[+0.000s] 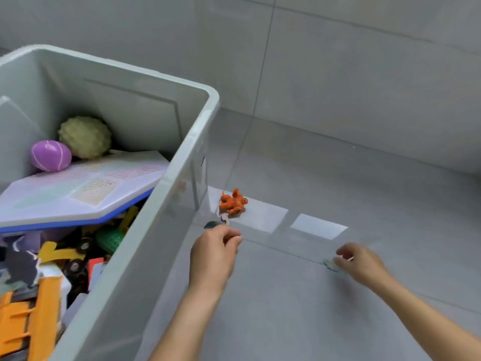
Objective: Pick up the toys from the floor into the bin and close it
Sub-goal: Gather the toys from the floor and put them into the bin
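Toys outstanding on the floor point(299, 321): an orange figure point(233, 203) lying just beside the corner of the bin point(187, 142), a small dark round piece point(212, 224) close by, and a pale flat piece point(330, 264) further right.

The right hand point(360, 261) pinches the flat piece at tile level. The left hand point(216, 252) is curled next to the dark piece; whether it holds anything cannot be told.

The bin stands open and well filled.

Recommended: lift the flat piece by its edge and get a firm hold on each item before carrying it over the rim.
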Action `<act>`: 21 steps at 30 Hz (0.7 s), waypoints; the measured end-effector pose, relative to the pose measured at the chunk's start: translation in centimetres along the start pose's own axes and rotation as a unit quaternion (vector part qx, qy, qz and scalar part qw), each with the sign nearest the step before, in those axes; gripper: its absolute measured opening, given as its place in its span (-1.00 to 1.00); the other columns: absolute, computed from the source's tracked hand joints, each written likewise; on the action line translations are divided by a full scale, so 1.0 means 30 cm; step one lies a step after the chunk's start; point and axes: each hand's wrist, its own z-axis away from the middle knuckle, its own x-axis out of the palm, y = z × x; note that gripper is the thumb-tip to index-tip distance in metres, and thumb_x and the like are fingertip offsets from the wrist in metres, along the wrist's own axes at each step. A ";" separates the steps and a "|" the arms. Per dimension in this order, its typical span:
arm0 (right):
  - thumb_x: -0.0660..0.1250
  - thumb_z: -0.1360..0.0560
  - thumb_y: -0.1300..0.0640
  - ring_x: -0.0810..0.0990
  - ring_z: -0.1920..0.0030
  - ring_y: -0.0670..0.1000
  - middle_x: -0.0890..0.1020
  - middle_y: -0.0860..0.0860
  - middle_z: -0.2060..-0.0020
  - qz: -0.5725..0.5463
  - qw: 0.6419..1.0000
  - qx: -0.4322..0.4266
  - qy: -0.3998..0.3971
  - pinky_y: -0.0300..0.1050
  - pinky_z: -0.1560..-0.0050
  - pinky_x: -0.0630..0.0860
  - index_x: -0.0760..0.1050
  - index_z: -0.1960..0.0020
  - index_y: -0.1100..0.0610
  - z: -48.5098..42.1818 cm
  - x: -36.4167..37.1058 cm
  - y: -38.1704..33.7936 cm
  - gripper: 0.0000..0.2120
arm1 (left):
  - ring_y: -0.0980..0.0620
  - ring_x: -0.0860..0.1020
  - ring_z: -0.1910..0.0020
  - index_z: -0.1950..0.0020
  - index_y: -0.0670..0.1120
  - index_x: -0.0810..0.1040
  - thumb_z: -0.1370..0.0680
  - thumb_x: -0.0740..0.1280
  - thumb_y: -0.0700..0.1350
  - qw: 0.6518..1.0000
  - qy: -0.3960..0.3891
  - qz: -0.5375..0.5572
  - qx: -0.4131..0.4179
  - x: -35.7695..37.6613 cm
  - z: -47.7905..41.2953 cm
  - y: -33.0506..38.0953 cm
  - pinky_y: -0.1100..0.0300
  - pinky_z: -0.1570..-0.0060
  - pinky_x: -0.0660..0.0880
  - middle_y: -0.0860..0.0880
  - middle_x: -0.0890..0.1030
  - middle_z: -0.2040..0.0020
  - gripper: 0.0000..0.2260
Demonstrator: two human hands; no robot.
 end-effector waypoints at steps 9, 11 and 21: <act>0.29 -0.51 0.04 0.49 0.20 0.02 0.48 -0.04 0.19 0.062 0.996 -0.068 0.002 -0.07 0.21 0.43 0.32 0.22 0.01 0.003 0.134 -0.007 -0.81 | -0.11 0.41 -0.26 -0.20 -0.11 0.51 -0.47 0.39 0.00 0.988 0.034 -0.151 -0.010 0.107 -0.228 -0.161 0.12 -0.13 0.36 -0.08 0.52 -0.21 -0.65; 0.32 -0.49 0.06 0.49 0.23 -0.01 0.50 -0.07 0.23 0.041 0.996 -0.082 0.000 -0.07 0.23 0.43 0.34 0.23 0.01 -0.003 0.134 -0.030 -0.81 | -0.09 0.33 -0.33 -0.29 -0.12 0.41 -0.45 0.41 0.04 0.984 -0.005 -0.180 -0.013 0.130 -0.278 -0.173 0.12 -0.19 0.33 -0.07 0.44 -0.30 -0.52; 0.40 -0.46 0.06 0.46 -0.11 0.01 0.52 0.01 -0.10 -0.129 0.962 -0.242 0.000 -0.31 0.00 0.32 0.59 0.13 0.03 -0.131 0.152 -0.508 -0.95 | -0.15 0.35 -0.26 -0.24 -0.12 0.34 -0.41 0.42 0.01 0.954 -0.057 -0.281 -0.093 0.180 -0.313 -0.199 0.10 -0.19 0.32 -0.14 0.45 -0.24 -0.50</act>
